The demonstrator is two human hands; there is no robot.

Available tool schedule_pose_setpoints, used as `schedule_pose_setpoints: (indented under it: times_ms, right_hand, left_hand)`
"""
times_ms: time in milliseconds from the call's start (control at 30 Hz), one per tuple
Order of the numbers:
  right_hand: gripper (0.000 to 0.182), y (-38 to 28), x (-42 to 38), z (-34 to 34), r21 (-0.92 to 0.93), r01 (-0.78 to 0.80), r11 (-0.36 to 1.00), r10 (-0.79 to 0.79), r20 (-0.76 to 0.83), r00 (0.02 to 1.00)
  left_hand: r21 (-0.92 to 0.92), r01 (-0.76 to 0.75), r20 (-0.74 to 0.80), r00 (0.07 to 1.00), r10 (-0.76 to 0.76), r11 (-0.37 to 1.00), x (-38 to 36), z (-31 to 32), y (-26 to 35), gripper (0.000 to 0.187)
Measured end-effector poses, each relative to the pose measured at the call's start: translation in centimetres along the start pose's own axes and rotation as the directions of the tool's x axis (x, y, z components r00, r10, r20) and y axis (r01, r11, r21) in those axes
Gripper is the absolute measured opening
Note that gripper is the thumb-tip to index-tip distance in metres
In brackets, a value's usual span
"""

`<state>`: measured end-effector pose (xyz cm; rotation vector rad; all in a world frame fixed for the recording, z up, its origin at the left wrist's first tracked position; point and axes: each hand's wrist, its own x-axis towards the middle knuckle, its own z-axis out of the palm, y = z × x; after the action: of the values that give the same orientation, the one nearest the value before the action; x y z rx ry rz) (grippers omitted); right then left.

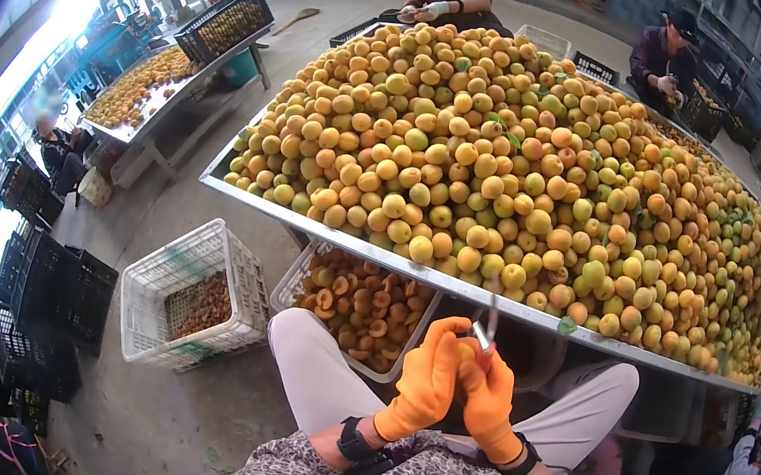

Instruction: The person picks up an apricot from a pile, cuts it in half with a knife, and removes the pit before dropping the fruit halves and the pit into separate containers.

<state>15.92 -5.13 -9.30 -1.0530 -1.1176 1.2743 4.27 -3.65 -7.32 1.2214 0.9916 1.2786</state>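
Observation:
My left hand (429, 378) and my right hand (489, 401), both in orange gloves, meet above my lap, just below the near edge of the table. In my right hand's closed fingers is a small knife (486, 336) with a bit of red at the handle; its blade points up and looks blurred. My left fingers are curled against the right ones, and whatever lies between them is hidden. Beyond my hands, a large heap of yellow-orange apricots (467, 167) covers the metal-rimmed table (378, 255).
Under the table edge by my knee stands a white crate (285, 290) of halved apricots (366, 308). To its left, another white crate (146, 303) holds apricot pits (199, 305). Black crates (56, 291) are stacked at far left. Other people sit around the table.

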Motion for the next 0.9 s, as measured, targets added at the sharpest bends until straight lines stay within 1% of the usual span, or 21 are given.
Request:
schedule_pose_setpoints:
  times_ms: [33,67,100,133,167,200,267,300,333,400,433,467,500,533,567,600,633,667,700,767,900]
  right_hand:
    - [0.027,0.2,0.4,0.8,0.268,-0.124,0.955,0.153,-0.089,0.984]
    - [0.027,-0.1,0.5,0.5,0.262,-0.119,0.958,0.147,-0.089,0.985]
    - [0.035,-0.5,0.8,-0.1,0.425,-0.208,0.881,0.186,0.093,0.978]
    - [0.042,-0.8,1.1,-0.7,0.553,-0.317,0.77,0.189,0.276,0.942]
    - [0.062,0.3,1.1,-1.3,0.598,-0.375,0.708,0.251,0.284,0.926]
    - [0.062,0.0,1.2,-1.4,0.591,-0.373,0.715,0.25,0.282,0.926]
    - [0.07,-0.6,1.1,-1.4,0.622,-0.397,0.675,0.228,0.335,0.914]
    - [0.068,-0.5,1.5,-1.5,0.581,-0.362,0.729,0.162,0.367,0.916]
    - [0.068,-1.0,1.7,-1.5,0.577,-0.365,0.73,0.163,0.373,0.914]
    - [0.063,-2.6,2.3,-0.9,0.401,-0.373,0.837,0.217,0.382,0.898]
    - [0.063,-2.7,2.5,-0.6,0.396,-0.378,0.837,0.218,0.392,0.894]
    - [0.061,-2.7,2.8,-0.3,0.41,-0.368,0.835,0.192,0.409,0.892]
    - [0.059,-2.7,3.3,0.1,0.426,-0.356,0.832,0.164,0.424,0.891]
    - [0.059,-2.6,3.4,0.6,0.421,-0.365,0.83,0.17,0.432,0.886]
    - [0.058,-2.4,3.5,1.0,0.435,-0.382,0.816,0.162,0.461,0.872]
    - [0.057,-2.3,3.8,1.4,0.446,-0.397,0.802,0.15,0.492,0.858]
    - [0.057,-1.8,3.8,2.1,0.439,-0.407,0.801,0.156,0.504,0.85]
    - [0.056,-1.2,3.5,2.9,0.45,-0.366,0.815,0.141,0.459,0.877]
    - [0.056,-0.8,3.2,3.3,0.458,-0.324,0.828,0.125,0.411,0.903]
    - [0.055,-1.1,3.0,3.6,0.459,-0.379,0.804,0.159,0.448,0.88]
    - [0.053,0.0,2.6,3.6,0.474,-0.466,0.747,0.232,0.471,0.851]
  left_hand:
    - [0.208,-0.057,-0.015,0.998,0.061,0.977,-0.2,0.0,0.0,0.038]
    - [0.404,-0.109,-0.021,0.991,0.128,0.908,-0.3,0.1,0.0,0.038]
    - [0.134,-0.076,-0.056,0.995,0.084,0.988,0.7,0.1,-0.7,0.037]
    - [-0.142,0.076,-0.007,0.997,-0.078,0.987,0.6,-0.6,-1.0,0.039]
    - [-0.224,0.168,0.043,0.986,-0.163,0.96,0.6,-1.5,-1.3,0.043]
    - [-0.299,0.259,0.099,0.966,-0.24,0.918,0.7,-2.5,-0.9,0.046]
    - [-0.186,0.209,0.054,0.978,-0.203,0.96,1.2,-4.5,0.0,0.049]
    - [-0.15,0.169,-0.007,0.985,-0.172,0.974,1.6,-6.0,0.0,0.043]
    - [-0.11,0.131,-0.069,0.988,-0.139,0.985,2.1,-7.6,-0.2,0.036]
    - [0.215,-0.03,-0.246,0.966,0.084,0.976,3.5,-10.0,-0.5,0.027]
    - [0.779,-0.288,-0.092,0.827,0.555,0.557,4.6,-11.6,-0.6,0.033]
    - [0.782,-0.281,-0.103,0.822,0.56,0.556,4.3,-12.1,-0.6,0.033]
    - [0.694,-0.37,0.03,0.872,0.488,0.618,3.6,-11.6,1.8,0.038]
    - [0.587,-0.428,0.172,0.895,0.411,0.687,2.6,-11.1,3.6,0.044]
    - [0.364,-0.294,0.155,0.955,0.254,0.884,1.5,-10.2,4.2,0.05]
    - [0.369,-0.294,0.228,0.948,0.221,0.882,1.0,-9.7,4.6,0.055]
    - [0.366,-0.349,0.268,0.927,0.261,0.863,0.9,-9.1,4.9,0.053]
    - [0.359,-0.4,0.308,0.904,0.298,0.843,0.8,-8.6,5.0,0.052]
    - [0.361,-0.392,0.296,0.908,0.295,0.846,0.6,-8.5,4.8,0.052]
    - [0.366,-0.29,0.218,0.951,0.221,0.884,0.3,-8.3,4.4,0.052]
    - [0.428,-0.34,0.171,0.94,0.294,0.837,-0.2,-7.9,3.2,0.049]
